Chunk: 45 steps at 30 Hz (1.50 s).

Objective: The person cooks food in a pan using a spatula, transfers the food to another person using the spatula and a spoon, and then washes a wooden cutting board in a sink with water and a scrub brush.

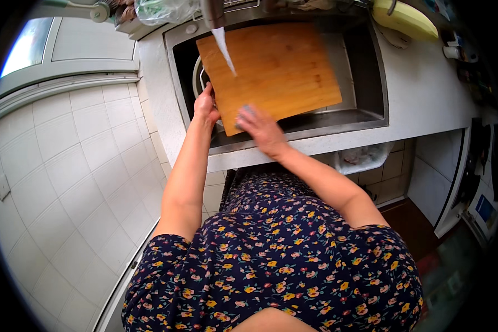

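A wooden cutting board (274, 66) lies tilted over a stainless steel sink (357, 118). Water (225, 47) runs from the faucet (212, 14) onto its left part. My left hand (206, 106) grips the board's left edge, the fingers partly hidden beneath it. Against the board's near left corner, my right hand (262, 129) presses a greyish scrubbing pad (245, 114); hand and pad are blurred. Under the board's left side, part of a round metal pot or bowl (197, 76) shows inside the sink.
The white countertop (419, 95) surrounds the sink. A clear plastic bag (166, 10) sits behind it at the left, and a yellow-green gourd or similar object (406, 18) at the back right. Below the counter edge hangs a plastic-lined container (363, 159). A tiled wall (74, 166) stands at left.
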Available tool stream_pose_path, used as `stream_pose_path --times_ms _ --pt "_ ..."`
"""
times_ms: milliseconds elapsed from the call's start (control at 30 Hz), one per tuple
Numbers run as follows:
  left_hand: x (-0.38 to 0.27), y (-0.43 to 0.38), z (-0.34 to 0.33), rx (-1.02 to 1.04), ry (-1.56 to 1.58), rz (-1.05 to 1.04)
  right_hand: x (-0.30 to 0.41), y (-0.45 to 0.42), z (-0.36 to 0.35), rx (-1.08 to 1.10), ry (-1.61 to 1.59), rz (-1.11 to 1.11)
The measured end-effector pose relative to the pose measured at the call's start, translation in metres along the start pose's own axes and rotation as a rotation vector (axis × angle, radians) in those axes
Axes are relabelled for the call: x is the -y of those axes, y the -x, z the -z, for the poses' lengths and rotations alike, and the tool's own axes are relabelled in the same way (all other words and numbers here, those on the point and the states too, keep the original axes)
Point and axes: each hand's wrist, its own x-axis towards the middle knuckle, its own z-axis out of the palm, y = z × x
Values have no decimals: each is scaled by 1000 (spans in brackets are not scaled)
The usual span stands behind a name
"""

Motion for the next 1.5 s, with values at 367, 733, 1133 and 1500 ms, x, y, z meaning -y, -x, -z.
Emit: stream_pose_path --times_ms 367,733,1133,1500 --pt "3 12 -11 28 -4 5 35 -55 -14 -85 -9 12" --pt "5 16 -15 -16 -20 8 6 -52 -5 -120 -132 135" --pt "12 12 0 -67 -102 42 10 -47 -4 -52 -185 106" --pt "11 7 3 4 -134 127 4 -19 11 57 -223 100"
